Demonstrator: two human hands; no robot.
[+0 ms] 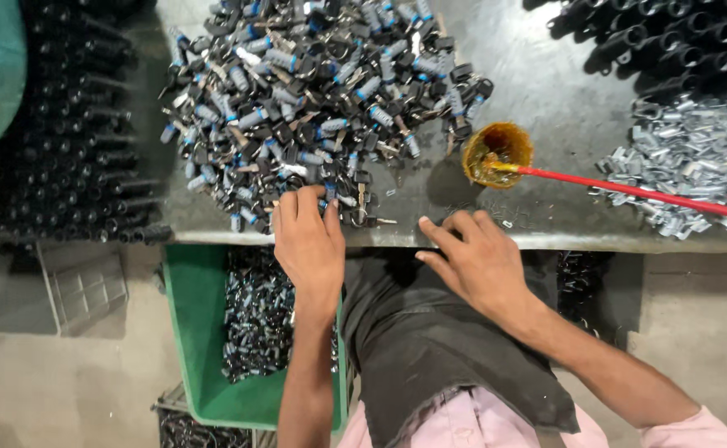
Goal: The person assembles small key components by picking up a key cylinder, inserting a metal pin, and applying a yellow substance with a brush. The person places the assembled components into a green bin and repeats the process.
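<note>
At the bench's (546,91) near edge, I see the left hand (309,241) lying palm down, its fingertips (287,202) pushed into the near rim of a large heap of small black-and-silver lock parts with keys (313,91); the fingers lie close together and flat, and I cannot tell whether they pinch anything beneath. The right hand (475,257) rests just beside it on the same edge, fingers spread and slightly curled on bare metal, holding nothing that I can make out. Between the two hands runs a narrow strip of open bench. Farther in, right of the heap, stands a small orange cup (496,153) with a red-handled brush (629,191) leaning out toward a pile of shiny metal clips (695,158) at the right edge. Open surface lies behind the cup, toward the far edge. Below the near edge, a green bin (193,332) holds more dark parts beside the person's lap.
</note>
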